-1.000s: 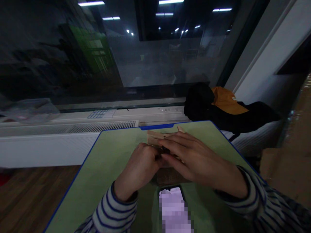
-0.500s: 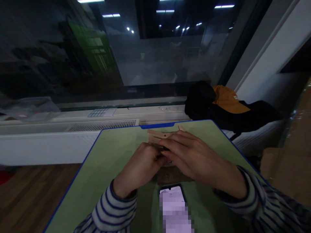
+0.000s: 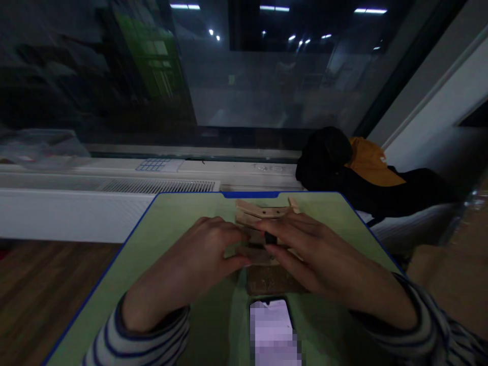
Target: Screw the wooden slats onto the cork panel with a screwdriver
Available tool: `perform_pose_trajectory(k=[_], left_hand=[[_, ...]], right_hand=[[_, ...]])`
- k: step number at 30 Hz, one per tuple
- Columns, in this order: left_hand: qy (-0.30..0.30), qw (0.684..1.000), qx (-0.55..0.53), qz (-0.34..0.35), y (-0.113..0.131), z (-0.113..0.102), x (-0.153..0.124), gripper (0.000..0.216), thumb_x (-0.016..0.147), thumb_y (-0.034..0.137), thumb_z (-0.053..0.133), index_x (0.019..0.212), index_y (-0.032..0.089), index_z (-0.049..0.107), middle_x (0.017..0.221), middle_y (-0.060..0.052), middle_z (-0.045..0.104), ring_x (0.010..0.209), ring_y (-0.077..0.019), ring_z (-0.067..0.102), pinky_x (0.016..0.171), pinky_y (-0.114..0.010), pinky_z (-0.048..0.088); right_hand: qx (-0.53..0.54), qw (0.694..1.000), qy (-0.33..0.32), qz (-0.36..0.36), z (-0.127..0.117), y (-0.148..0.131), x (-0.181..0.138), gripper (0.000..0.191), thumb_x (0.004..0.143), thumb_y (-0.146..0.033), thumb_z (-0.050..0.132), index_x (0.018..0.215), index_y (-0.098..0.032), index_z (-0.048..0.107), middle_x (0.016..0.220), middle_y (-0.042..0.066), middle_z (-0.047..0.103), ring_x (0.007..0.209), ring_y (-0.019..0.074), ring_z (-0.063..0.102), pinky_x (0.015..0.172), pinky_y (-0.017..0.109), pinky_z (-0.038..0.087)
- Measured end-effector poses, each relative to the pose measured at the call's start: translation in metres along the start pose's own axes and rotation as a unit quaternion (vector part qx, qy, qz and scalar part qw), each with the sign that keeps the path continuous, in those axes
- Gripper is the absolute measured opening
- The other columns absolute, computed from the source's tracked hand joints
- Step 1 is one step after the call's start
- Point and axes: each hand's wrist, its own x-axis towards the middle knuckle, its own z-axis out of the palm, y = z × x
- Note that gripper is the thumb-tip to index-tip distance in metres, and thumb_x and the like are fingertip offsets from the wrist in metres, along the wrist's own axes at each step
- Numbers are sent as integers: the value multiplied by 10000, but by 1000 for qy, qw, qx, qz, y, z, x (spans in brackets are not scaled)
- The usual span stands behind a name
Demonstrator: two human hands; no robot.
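Note:
In the head view, my right hand (image 3: pixel 308 246) pinches a small black piece (image 3: pixel 270 238) between thumb and fingers. The piece's exact kind cannot be made out. Its fingers reach over light wooden parts (image 3: pixel 263 211), which have dark holes in them. My left hand (image 3: pixel 202 249) is at the left end of these parts. A gap shows between its thumb and index finger, and the fingertips are close to the wood. Below the wooden parts lies a brown block (image 3: pixel 267 280), partly hidden by my right hand.
A phone (image 3: pixel 272 330) with a lit screen lies nearest me on the green, blue-edged table (image 3: pixel 183 213). Beyond the table are a white radiator (image 3: pixel 76 213) and a window sill. An orange cap (image 3: pixel 375 165) rests on black cloth (image 3: pixel 415 195) at the right.
My left hand has drawn back leftward from my right hand, and its thumb has parted from its fingers. The black piece now shows in my right hand. The view has shifted slightly.

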Motion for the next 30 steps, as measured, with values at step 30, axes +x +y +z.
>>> perform_pose_trajectory(k=[30], left_hand=[[-74, 992, 60, -88, -1, 12, -5, 174, 800, 422, 551, 750, 269, 620, 758, 4, 679, 705, -232, 617, 597, -328, 369]], right_hand=[[19, 996, 82, 30, 19, 3, -24, 404, 863, -141, 524, 1238, -238, 412, 1073, 37, 598, 995, 143, 572, 883, 247, 471]])
